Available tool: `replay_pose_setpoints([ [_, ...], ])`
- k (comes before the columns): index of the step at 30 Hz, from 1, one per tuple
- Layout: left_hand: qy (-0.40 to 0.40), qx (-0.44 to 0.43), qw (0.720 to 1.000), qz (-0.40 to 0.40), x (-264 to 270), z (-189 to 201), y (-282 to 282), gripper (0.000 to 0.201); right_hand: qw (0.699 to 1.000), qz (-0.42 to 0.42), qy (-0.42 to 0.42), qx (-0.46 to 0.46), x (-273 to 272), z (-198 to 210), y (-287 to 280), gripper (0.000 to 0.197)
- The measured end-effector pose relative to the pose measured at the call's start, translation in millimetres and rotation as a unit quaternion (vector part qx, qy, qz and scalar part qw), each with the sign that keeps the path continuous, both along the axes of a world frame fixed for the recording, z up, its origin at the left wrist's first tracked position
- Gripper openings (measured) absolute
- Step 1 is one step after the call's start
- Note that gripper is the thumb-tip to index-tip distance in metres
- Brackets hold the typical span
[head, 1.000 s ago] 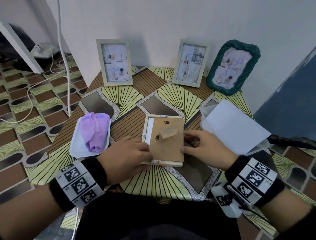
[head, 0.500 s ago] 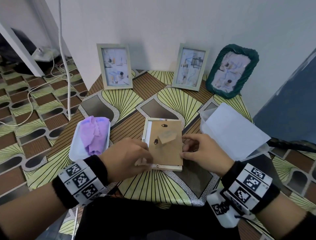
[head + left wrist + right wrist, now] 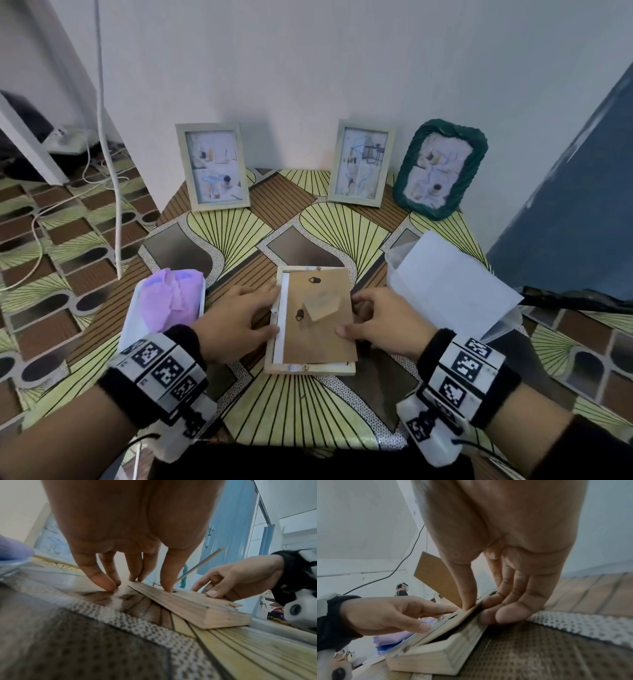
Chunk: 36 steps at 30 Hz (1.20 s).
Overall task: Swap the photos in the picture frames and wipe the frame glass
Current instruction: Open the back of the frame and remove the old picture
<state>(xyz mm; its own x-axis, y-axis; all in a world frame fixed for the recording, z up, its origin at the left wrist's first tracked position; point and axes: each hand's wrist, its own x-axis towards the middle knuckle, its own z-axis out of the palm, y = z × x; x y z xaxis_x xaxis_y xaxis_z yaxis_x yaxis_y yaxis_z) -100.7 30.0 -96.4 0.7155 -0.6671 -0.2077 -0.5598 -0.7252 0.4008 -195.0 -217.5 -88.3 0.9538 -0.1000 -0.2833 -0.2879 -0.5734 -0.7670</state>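
Note:
A pale wooden picture frame [image 3: 310, 367] lies face down in the middle of the table. Its brown backing board [image 3: 318, 337] sits askew to the right, baring a white strip [image 3: 282, 318] along the left. My left hand [image 3: 239, 317] is at the frame's left edge, its straight fingers [image 3: 106, 584] pressing on the table and the frame [image 3: 214, 612]. My right hand [image 3: 376, 320] pinches the board's right edge: the thumb lies on top of the board [image 3: 462, 620] and the fingers [image 3: 510, 614] curl under its raised edge, above the frame [image 3: 436, 660].
Three photo frames stand against the back wall: two pale ones [image 3: 214, 168] [image 3: 359, 164] and a green woven one [image 3: 440, 168]. A white tray [image 3: 132, 322] with a purple cloth [image 3: 171, 298] lies on the left. A clear box under a white sheet [image 3: 448, 287] sits on the right.
My left hand has slid farther along the frame's left edge. My right thumb has moved nearer along the backing board's right edge.

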Motion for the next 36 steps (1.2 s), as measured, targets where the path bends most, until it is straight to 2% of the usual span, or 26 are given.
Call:
replay_pose_setpoints([
  [5, 0.007, 0.007, 1.0, 0.002, 1, 1, -1, 0.076, 0.997, -0.035, 0.028, 0.059, -3, 1, 0, 0.029],
  [12, -0.002, 0.018, 1.0, 0.018, -1, 0, -6, 0.075, 0.984, -0.112, -0.019, 0.139, -15, 4, -14, 0.024],
  [21, -0.075, 0.078, 0.994, 0.019, -10, 8, -21, 0.079, 0.992, -0.074, -0.073, 0.073, -26, 16, -7, 0.025],
  [27, -0.061, 0.067, 0.996, 0.02, -9, 10, -19, 0.071, 0.98, -0.1, -0.143, 0.097, -30, 27, -3, 0.029],
  [29, -0.026, 0.024, 0.999, 0.024, -7, 13, -17, 0.056, 0.975, -0.117, -0.155, 0.112, -27, 28, -1, 0.031],
  [32, 0.063, -0.131, 0.988, 0.057, -3, 20, -14, 0.03, 0.972, -0.126, -0.129, 0.15, -17, 24, 4, 0.032],
  [34, 0.116, -0.219, 0.964, 0.095, -4, 25, -10, 0.038, 0.966, -0.125, -0.088, 0.21, -9, 20, 12, 0.035],
  [36, 0.119, -0.264, 0.945, 0.149, -4, 26, -4, 0.035, 0.96, -0.109, -0.062, 0.249, -3, 16, 22, 0.036],
])
